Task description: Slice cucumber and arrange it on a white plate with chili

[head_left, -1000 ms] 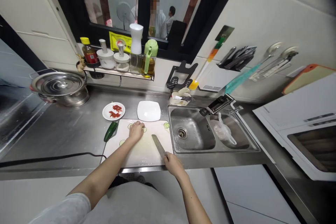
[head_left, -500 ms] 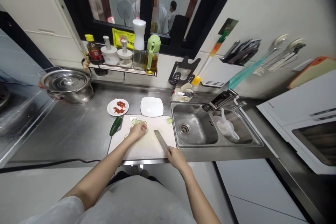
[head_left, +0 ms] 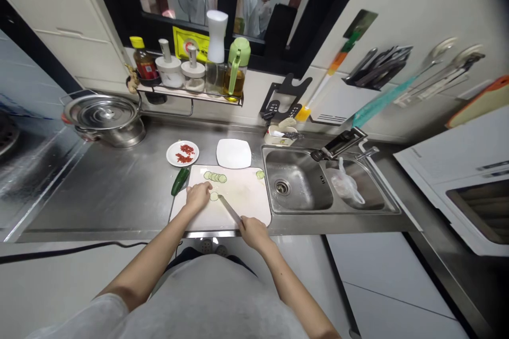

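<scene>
My right hand [head_left: 254, 233] is wrapped around the handle of a kitchen knife [head_left: 230, 211]. Its blade lies low over the white cutting board [head_left: 242, 196], the tip close to a single cucumber slice [head_left: 213, 196]. Just left of that slice, my left hand [head_left: 198, 197] rests on the board with curled fingers; whatever is under them is hidden. A row of overlapping cucumber slices [head_left: 215, 177] lies near the board's far edge. More cucumber pieces [head_left: 260, 175] sit at the far right corner. A dark green cucumber piece [head_left: 180, 181] lies beside the board's left edge.
Behind the board are a plate of chopped red pieces [head_left: 182, 153] and a white square plate [head_left: 234, 153]. A double sink [head_left: 298, 204] with a plastic bag [head_left: 345, 184] adjoins on the right. A lidded pot [head_left: 107, 116] stands left, below a condiment rack [head_left: 191, 94].
My left hand has moved left and toward me, uncovering the row of slices. The knife has swung left, its tip now near the single slice. The camera view has shifted slightly.
</scene>
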{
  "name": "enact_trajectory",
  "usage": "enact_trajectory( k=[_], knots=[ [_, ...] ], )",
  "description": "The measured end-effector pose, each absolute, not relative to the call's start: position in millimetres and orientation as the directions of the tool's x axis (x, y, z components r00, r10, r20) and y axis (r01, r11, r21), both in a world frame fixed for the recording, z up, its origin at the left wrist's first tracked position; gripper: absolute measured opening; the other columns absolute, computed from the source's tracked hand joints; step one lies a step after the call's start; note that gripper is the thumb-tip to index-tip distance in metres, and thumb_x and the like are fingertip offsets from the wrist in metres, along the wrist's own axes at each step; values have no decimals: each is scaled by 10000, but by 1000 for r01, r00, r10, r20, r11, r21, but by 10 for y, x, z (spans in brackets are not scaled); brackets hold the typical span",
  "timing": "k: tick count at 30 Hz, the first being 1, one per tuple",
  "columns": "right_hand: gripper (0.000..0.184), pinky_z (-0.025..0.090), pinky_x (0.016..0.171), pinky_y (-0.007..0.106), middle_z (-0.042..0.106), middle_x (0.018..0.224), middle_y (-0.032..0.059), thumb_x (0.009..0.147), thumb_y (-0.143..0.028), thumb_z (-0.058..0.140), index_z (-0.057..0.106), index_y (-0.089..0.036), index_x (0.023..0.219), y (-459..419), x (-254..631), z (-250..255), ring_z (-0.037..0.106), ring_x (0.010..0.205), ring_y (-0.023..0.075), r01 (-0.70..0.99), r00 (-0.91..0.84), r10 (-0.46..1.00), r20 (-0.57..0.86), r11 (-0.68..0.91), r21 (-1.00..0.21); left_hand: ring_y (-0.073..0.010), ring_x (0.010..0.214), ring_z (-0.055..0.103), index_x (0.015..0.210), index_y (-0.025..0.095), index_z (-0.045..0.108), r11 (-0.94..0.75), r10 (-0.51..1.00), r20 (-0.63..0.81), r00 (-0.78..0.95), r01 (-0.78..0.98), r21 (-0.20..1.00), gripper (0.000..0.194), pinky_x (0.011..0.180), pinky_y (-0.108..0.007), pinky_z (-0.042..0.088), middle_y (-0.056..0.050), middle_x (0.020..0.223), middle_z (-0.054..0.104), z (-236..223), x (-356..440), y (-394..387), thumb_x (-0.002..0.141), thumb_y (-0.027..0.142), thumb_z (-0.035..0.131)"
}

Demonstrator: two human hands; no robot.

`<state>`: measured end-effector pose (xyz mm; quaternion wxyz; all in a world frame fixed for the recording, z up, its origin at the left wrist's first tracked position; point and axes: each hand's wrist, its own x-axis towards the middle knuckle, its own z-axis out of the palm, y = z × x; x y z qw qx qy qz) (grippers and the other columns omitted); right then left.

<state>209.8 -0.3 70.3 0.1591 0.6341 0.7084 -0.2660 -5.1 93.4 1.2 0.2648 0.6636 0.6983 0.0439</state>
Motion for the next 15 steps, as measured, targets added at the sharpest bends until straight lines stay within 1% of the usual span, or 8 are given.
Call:
enact_trajectory(
  k=[3,9,15],
  knots=[
    [325,405,776,317,693,1001,139,954,-285,336,623,-177,1064,12,2024,687,633,983,251,981,-167,811,-561,82,-173,-248,1029,584,1009,263,645,114,957,-289,13,901,418,307,896,-398,334,-47,1022,698,-4,-55,913,785,162,462],
    [309,413,762,324,696,986,142,951,-286,349,619,-177,1053,17,2002,667,642,964,257,982,-171,815,-554,92,-167,-258,1035,567,1000,257,648,113,948,-316,36,891,439,261,881,-398,337,-52,1016,683,-33,-30,890,780,214,512],
    [314,418,779,327,692,1011,143,950,-289,348,614,-181,1079,36,2001,668,637,980,251,982,-174,803,-570,97,-162,-250,1039,559,1005,260,648,126,942,-333,33,887,444,257,892,-397,329,-56,1037,675,-45,-28,894,789,221,513]
  ],
)
